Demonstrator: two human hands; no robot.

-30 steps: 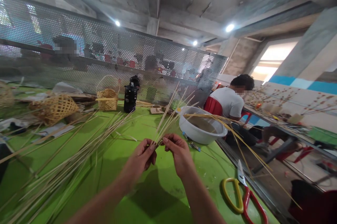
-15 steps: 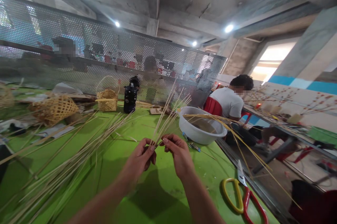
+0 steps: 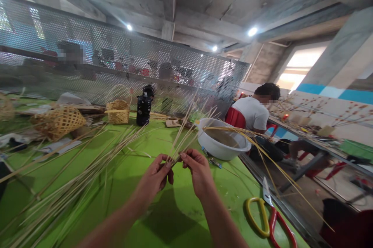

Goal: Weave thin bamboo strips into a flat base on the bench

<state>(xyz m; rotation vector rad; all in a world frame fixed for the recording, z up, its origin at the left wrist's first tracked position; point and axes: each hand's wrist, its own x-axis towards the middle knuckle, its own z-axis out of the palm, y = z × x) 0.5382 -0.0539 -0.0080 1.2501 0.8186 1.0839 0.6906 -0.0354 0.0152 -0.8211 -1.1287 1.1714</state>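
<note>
The left hand (image 3: 159, 169) and the right hand (image 3: 196, 166) meet over the green surface (image 3: 233, 205), which makes them the middle of the clock. Between them are some thin strips (image 3: 181, 129), low ends in the hands and long tops fanned out toward 12 and 1 o'clock. The left fingers pinch the strips close to where they come together, with the thumb on top. The right fingers are together too, with thumb and pointer nipping the strips just beside the left ones; how many they hold is too small to tell. The strips look very light and bendy, springy along their length, and I think they could snap or split if bent too hard. Thin, smooth sides may slide past each other, so the best place to hold seems to be low down, where they meet, with a flat, soft pinch. The loose tops will likely wobble and swing. A pile (image 3: 97, 166) of more strips lies toward 9 o'clock. A white bowl (image 3: 214, 150) sits at 2 o'clock, with yellow strips (image 3: 244, 130) over its edge. Scissors (image 3: 273, 211) lie at 4 o'clock. A black bottle (image 3: 143, 106) stands at 11 o'clock, just beside a little basket (image 3: 117, 114) at 10 o'clock.
</note>
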